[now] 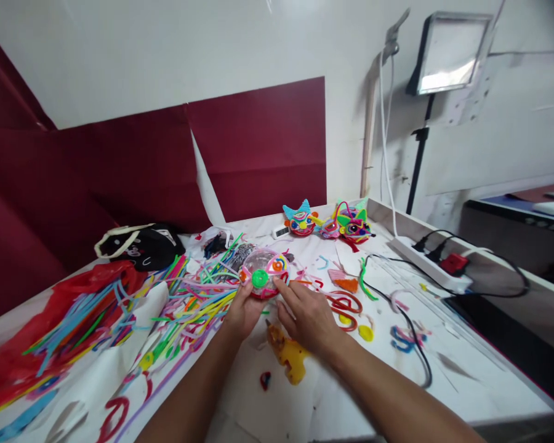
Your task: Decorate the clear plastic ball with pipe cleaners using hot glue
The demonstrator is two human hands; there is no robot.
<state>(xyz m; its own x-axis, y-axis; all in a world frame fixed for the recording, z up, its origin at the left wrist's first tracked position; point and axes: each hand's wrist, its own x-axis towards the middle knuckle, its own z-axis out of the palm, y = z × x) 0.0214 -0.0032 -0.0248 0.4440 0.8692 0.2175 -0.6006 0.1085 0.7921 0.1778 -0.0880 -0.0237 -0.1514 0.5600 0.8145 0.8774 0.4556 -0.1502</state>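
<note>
Forearms [196, 387]; left hand [242, 312] grasping round craft [260, 279], right hand [311, 315] touching it, grip unclear; pipe cleaners [83, 307] on red bag [9, 369]

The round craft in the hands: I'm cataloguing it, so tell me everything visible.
The craft is round, with a clear, plastic-looking upper front, pink edging, red low down, a green coiled disc in front and orange discs either side. Its front faces the camera, over the table. The left hand grips its lower left; the right hand touches its lower right.
</note>
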